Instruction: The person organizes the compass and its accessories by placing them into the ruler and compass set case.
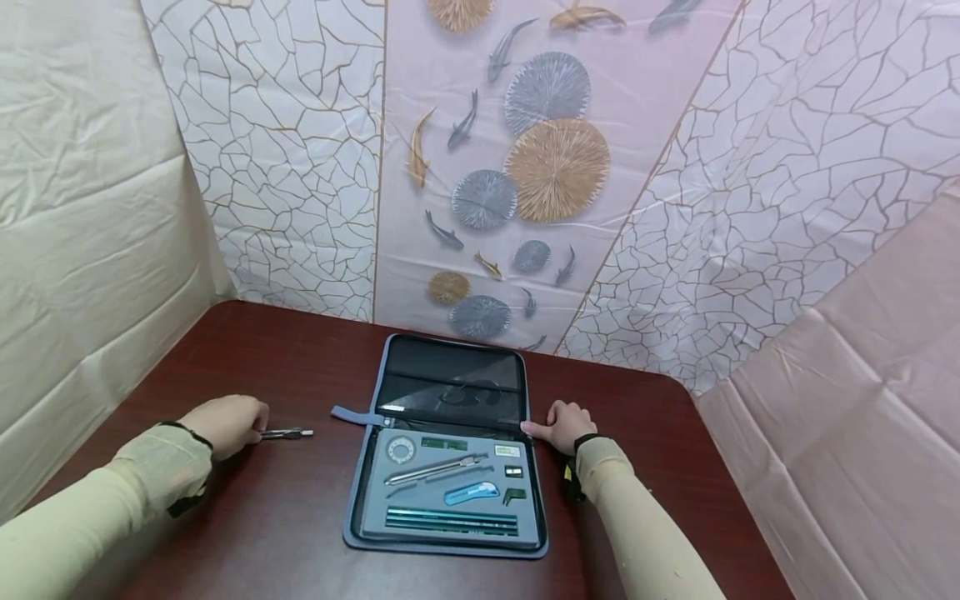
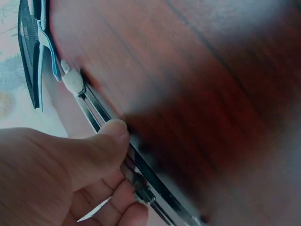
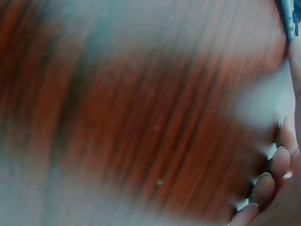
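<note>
On the left of the table, my left hand [image 1: 228, 425] pinches a metal drawing compass [image 1: 285, 433] between thumb and fingers. In the left wrist view the thumb lies along the legs of the compass [image 2: 96, 110], with its pale knobbed head pointing to the open case. An open blue zip case [image 1: 350, 517] lies in the middle. My right hand [image 1: 566, 427] rests beside it, thumb stretched to its right edge near the fold, other fingers loosely bent on the table. The grey tray [image 1: 442, 500] holds a silver compass-like tool [image 1: 435, 471], pencils [image 1: 450, 521] and a blue cutter [image 1: 471, 493].
The tray also holds a white ring [image 1: 401, 450], an eraser [image 1: 507, 451], a sharpener [image 1: 513, 472] and small green pieces [image 1: 514, 497]. A blue strap [image 1: 352, 415] sticks out left of the case. Patterned cloth [image 1: 300, 167] hangs behind the dark red table [image 1: 300, 517].
</note>
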Tool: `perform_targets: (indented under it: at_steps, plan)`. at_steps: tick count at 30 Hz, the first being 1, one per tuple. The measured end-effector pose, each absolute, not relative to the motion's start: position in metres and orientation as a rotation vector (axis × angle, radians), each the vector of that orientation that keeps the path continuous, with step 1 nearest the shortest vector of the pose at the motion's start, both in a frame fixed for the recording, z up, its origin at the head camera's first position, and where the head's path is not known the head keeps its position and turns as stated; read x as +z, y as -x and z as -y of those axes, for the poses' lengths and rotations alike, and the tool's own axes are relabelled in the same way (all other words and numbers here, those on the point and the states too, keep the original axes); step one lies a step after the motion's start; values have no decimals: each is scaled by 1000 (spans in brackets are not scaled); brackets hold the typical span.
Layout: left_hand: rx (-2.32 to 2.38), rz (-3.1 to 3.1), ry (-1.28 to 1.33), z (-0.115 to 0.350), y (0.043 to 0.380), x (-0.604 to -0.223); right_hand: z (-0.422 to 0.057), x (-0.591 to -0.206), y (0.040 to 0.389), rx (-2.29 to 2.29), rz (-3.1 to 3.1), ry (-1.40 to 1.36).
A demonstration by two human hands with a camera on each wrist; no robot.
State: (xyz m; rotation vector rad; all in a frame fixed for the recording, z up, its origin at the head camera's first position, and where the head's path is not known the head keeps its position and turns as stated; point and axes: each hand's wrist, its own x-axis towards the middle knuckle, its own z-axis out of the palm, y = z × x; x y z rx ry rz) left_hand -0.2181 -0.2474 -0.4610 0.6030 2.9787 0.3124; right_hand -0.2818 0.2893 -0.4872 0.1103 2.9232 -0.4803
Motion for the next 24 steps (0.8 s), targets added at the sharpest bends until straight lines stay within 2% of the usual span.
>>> perform_targets:
  at_steps: [13,19,24]
  plan:
    - [615,-3182,-503,174,250,-405,-296,-495,285,-498,-2919,-128]
    - [648,-3025,-556,115,240,-404,-296,-500,289,-530,-2934,-134]
    - [662,-2913,-723,66,225,-410,-294,-500,288,-514,-2942,-134]
